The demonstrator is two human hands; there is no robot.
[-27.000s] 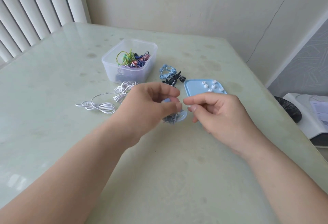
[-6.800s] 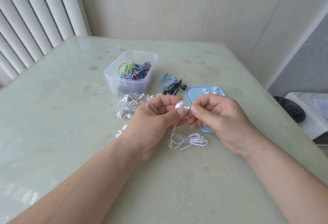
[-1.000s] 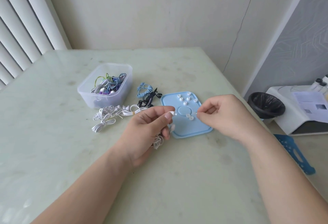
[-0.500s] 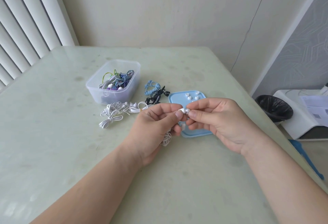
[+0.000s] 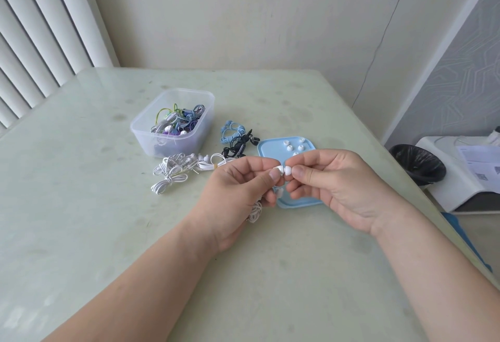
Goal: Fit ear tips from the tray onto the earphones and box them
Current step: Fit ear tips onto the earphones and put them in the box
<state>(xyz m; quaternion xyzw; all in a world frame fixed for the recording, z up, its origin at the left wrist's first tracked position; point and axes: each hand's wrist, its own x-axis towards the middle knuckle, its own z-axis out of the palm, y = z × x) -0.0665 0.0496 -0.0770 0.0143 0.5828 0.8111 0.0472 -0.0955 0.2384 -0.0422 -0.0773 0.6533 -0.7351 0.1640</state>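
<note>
My left hand (image 5: 240,187) pinches a white earphone bud (image 5: 277,169) between thumb and forefinger, and its coiled white cable (image 5: 255,210) hangs below the palm. My right hand (image 5: 335,182) pinches a white ear tip (image 5: 287,170) right at the end of that bud. Both hands meet above the near edge of the light blue tray (image 5: 286,200), which holds several loose white ear tips (image 5: 293,146) at its far end. A clear plastic box (image 5: 173,122) at the back left holds several coloured earphones.
White earphone bundles (image 5: 178,171) lie in front of the box. A blue coiled earphone (image 5: 231,131) and a black one (image 5: 239,145) lie between box and tray. The table's right edge is near; beyond it are a black bin (image 5: 418,164) and a white device (image 5: 465,171).
One second ago my right hand was over the tray, apart from my left. It has since come to the bud in my left hand with an ear tip.
</note>
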